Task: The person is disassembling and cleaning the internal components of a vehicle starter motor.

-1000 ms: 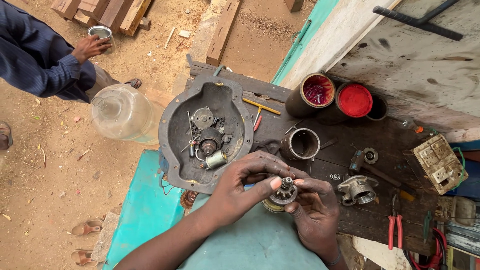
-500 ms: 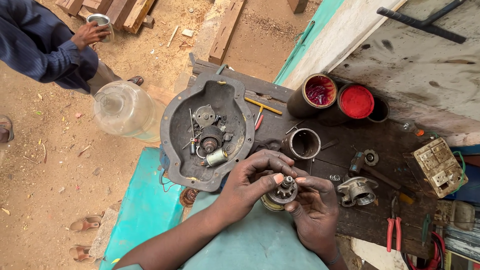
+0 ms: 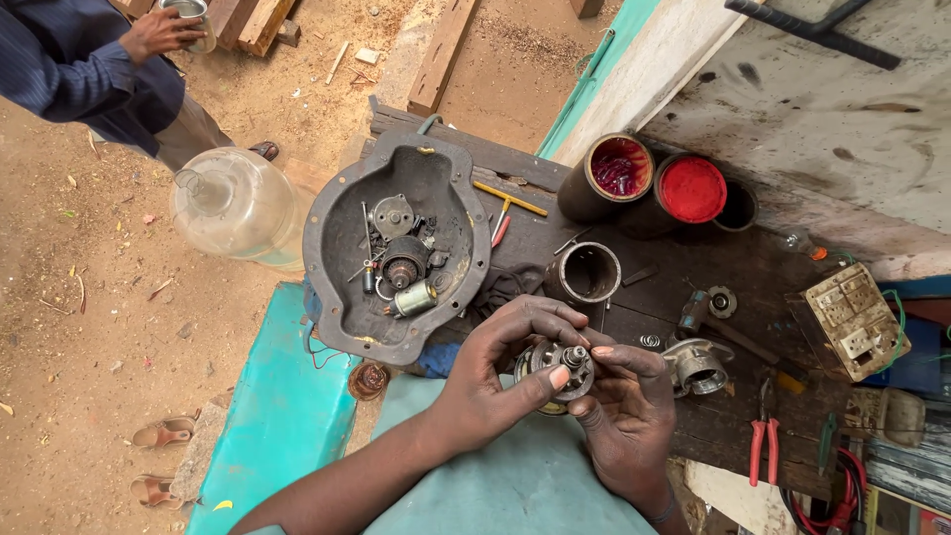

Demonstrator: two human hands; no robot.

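Both hands work one small round metal motor part (image 3: pixel 561 365) over the near edge of the dark surface (image 3: pixel 693 267): left hand (image 3: pixel 495 381) has fingers clamped around its rim with the thumb pressed on its face, right hand (image 3: pixel 624 411) cups it from below, fingers closed under it, apparently to steady it so the centre shaft faces up. Loose parts sit gathered in the grey housing pan (image 3: pixel 396 248) just beyond, likely so nothing rolls off; metal sleeve (image 3: pixel 586 272), small casting (image 3: pixel 698 365) and red pliers (image 3: pixel 761 446) lie near. Another person stands well apart with a cup (image 3: pixel 188 18).
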